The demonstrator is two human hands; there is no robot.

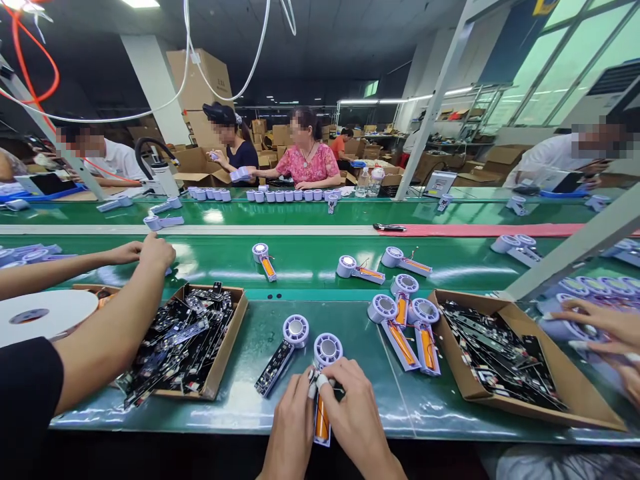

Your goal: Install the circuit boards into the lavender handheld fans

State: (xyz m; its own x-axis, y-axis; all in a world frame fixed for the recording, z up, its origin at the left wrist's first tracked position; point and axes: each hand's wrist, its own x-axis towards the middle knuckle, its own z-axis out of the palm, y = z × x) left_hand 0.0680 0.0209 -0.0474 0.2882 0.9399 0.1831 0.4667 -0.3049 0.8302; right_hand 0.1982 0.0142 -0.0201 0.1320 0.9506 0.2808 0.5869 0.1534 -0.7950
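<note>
A small lilac handheld fan lies at the table's front edge, its handle casing uncovered and an orange battery showing inside. Around its neck, just under the round head, my left hand and my right hand are closed together, fingertips pinched. White covers sit on some fingertips. Whatever small part or wire lies between the fingers is hidden. To the left rests another fan with a black circuit board along its handle. Several fans with orange batteries are grouped to the right.
Cardboard trays of black circuit boards stand left and right. A green conveyor belt carries more fans beyond the table. Another person's arm reaches across at left; a co-worker's hand is at right. A white reel sits far left.
</note>
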